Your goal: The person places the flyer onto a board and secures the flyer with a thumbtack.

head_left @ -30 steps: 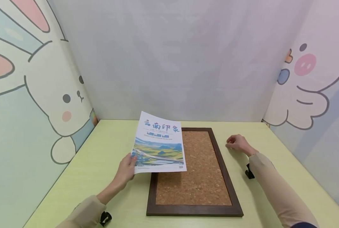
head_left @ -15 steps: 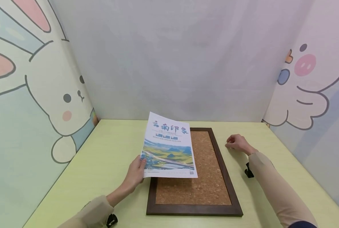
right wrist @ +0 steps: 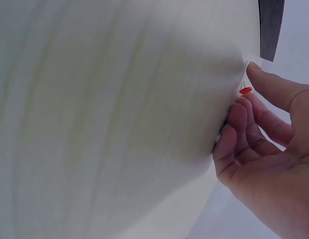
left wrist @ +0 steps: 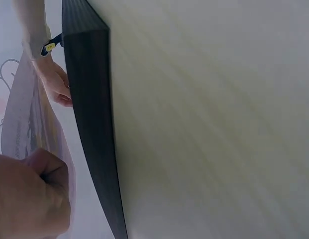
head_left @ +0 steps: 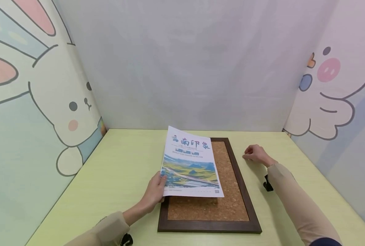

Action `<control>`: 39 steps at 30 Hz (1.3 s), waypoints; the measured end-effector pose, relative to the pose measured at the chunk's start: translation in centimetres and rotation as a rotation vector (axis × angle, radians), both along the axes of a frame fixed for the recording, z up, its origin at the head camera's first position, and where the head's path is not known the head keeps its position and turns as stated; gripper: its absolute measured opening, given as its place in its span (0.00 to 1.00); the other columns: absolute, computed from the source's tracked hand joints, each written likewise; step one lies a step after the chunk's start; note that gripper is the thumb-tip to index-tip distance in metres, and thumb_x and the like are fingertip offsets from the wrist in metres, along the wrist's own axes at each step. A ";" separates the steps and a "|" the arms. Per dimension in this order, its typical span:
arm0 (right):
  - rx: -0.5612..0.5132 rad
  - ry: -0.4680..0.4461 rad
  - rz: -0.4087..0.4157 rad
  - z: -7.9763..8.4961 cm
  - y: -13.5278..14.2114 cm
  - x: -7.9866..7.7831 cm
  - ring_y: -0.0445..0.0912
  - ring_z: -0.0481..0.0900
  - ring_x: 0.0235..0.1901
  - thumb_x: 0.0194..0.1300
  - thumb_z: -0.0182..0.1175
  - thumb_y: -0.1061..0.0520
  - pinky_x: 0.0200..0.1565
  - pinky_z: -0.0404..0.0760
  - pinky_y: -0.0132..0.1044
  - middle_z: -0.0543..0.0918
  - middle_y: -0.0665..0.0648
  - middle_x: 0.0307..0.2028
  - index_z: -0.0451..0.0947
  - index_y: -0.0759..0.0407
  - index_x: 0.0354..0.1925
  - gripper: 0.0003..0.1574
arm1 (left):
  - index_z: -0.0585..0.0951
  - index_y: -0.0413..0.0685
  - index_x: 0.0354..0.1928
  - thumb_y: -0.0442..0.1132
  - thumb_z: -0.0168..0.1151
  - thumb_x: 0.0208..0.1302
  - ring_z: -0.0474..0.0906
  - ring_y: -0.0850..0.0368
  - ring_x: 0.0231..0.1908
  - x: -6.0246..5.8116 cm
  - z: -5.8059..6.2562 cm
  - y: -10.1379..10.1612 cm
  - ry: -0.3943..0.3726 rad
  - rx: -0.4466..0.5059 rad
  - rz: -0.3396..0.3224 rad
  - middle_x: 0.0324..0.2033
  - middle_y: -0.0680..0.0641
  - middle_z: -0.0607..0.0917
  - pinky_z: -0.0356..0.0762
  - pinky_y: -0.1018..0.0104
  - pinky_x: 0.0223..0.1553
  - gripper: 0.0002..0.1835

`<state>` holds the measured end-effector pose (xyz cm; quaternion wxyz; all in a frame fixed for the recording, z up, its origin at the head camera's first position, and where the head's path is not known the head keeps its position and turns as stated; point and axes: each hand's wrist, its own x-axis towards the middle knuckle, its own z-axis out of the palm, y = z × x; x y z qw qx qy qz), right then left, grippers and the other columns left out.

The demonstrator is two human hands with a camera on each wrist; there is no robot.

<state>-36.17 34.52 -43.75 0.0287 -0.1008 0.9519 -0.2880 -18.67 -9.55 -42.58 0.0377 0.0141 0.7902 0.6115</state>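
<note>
In the head view my left hand (head_left: 154,188) grips the left edge of a poster (head_left: 191,164), thumb on top of the sheet. The printed sheet, with a landscape and blue characters, is tilted over the cork board (head_left: 207,212) and hides its upper left part. My right hand (head_left: 257,154) rests on the table to the right of the board, fingers loosely curled. In the right wrist view a red thumbtack (right wrist: 246,90) shows right at the index fingertip, with the thumb tip apart from it.
The cork board lies flat within a dark brown frame (head_left: 213,226) on the pale yellow-green table (head_left: 108,171). A grey back wall (head_left: 185,68) and cartoon-printed side panels (head_left: 74,130) enclose the table.
My left hand has carried the poster to the right and slightly nearer, so it covers more of the board's middle. The right hand has stayed in place.
</note>
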 end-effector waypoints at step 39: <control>0.019 0.052 0.007 0.3 -0.6 0.2 0.43 0.74 0.28 0.62 0.62 0.62 0.31 0.72 0.35 0.82 0.64 0.30 0.78 0.72 0.34 0.10 | 0.63 0.34 0.61 0.40 0.38 0.78 0.64 0.62 0.09 1.5 -0.7 3.1 -0.105 0.060 -0.171 0.28 0.43 0.84 0.63 0.71 0.10 0.19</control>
